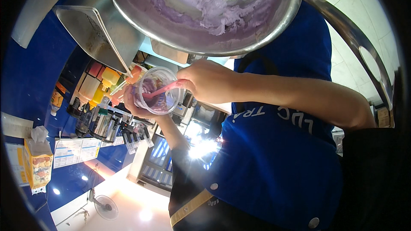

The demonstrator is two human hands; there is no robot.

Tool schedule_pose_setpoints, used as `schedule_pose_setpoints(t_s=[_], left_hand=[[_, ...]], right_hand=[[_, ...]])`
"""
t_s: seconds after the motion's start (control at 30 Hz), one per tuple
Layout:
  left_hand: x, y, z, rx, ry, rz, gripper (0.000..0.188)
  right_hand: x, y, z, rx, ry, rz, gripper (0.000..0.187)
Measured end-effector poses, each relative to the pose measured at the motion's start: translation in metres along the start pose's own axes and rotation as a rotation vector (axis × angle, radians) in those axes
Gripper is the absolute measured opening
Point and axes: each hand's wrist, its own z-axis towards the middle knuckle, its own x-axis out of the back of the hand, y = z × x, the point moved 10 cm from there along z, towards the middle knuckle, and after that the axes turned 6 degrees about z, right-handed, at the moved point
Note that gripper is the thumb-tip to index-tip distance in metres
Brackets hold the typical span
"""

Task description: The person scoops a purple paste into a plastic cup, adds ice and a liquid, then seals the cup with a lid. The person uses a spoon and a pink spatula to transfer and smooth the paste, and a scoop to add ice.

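Note:
My left hand (pixel 133 106) is wrapped round a clear plastic cup (pixel 172 102), tilted so its mouth faces me. Purple paste coats part of the inside of the cup. In my right hand (pixel 209 80) is a pink spoon (pixel 168 88), pinched by the handle, with its far end inside the cup against the paste. At the top of the view, close to both hands, is a large steel bowl (pixel 201 51) of thick purple mash (pixel 214 6). A big metal utensil with a slotted handle (pixel 342 23) rests in that bowl; its working end is out of view.
An empty-looking steel pan (pixel 81 32) stands left of the bowl. Beyond my left hand are yellow squeeze bottles (pixel 110 77) and dark dispensers (pixel 100 124). A tissue box (pixel 38 162), posted sheets (pixel 68 152) and a fan (pixel 106 207) appear at the lower left.

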Motion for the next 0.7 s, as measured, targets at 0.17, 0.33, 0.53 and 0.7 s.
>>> schedule_pose_setpoints(t_s=[0.17, 0.33, 0.53, 0.7], left_hand=[[0.003, -0.032, -0.019, 0.136, 0.054, -0.156, 0.08], [0.005, -0.045, -0.025, 0.334, 0.066, -0.272, 0.071], [-0.001, -0.062, -0.062, 0.235, -0.075, -0.157, 0.11], [-0.011, -0.06, -0.091, 0.421, -0.074, -0.254, 0.113]], right_hand=[[0.008, 0.007, -0.005, -0.036, 0.011, 0.04, 0.022], [0.002, -0.004, -0.005, -0.002, -0.019, -0.006, 0.025], [0.01, -0.012, -0.009, 0.1, -0.033, -0.003, 0.025], [0.011, -0.003, -0.017, -0.06, -0.117, -0.067, 0.028]])
